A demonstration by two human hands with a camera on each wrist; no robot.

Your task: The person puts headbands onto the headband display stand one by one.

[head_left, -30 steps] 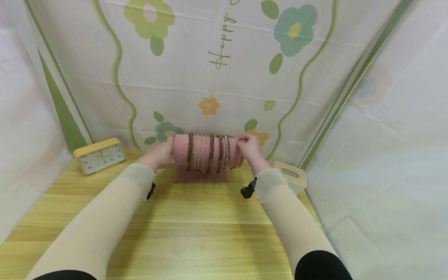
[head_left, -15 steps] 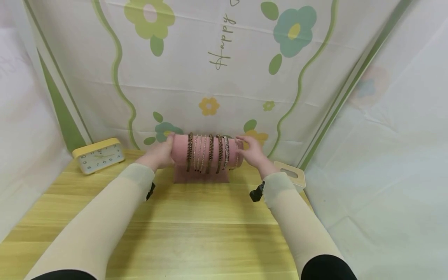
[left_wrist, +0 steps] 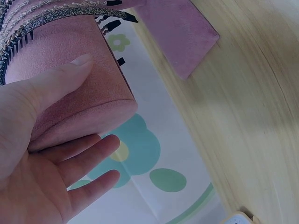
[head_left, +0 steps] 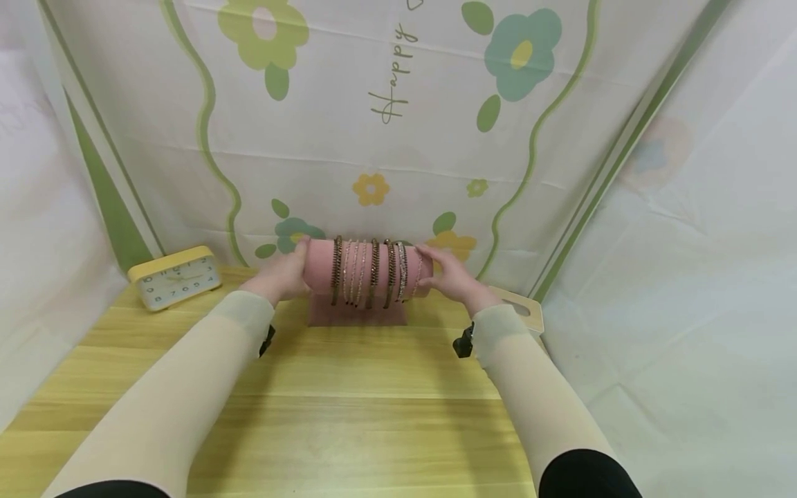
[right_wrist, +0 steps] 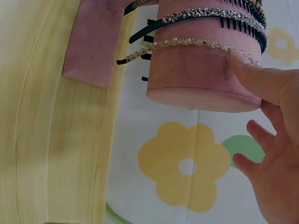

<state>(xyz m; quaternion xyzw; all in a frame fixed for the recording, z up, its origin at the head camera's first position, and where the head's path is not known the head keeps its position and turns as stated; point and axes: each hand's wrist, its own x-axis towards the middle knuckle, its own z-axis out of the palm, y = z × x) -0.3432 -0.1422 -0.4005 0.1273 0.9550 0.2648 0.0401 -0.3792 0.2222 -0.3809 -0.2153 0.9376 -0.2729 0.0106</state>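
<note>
A pink velvet headband stand (head_left: pixel 320 266), a horizontal roll on a pink base (head_left: pixel 358 317), stands at the far side of the table. Several beaded headbands (head_left: pixel 375 266) arch over the roll. My left hand (head_left: pixel 282 278) holds the roll's left end, thumb across the front in the left wrist view. At the right end my right hand (head_left: pixel 452 278) has its thumb on a thin sparkling headband (right_wrist: pixel 196 42), the outermost one. Its index finger reaches over the top of the roll, while two other fingers stick out beyond the end face in the right wrist view.
A yellow-topped clock (head_left: pixel 177 278) stands on the left of the wooden table (head_left: pixel 355 429). Behind the right forearm is a tissue box (head_left: pixel 529 315) with a wooden lid. Flowered white cloth (head_left: pixel 373 152) hangs right behind the stand and along both sides.
My right hand went from pinching the outermost headband to spreading its fingers, and now pushes that headband left along the roll. My left hand has stayed on the left end.
</note>
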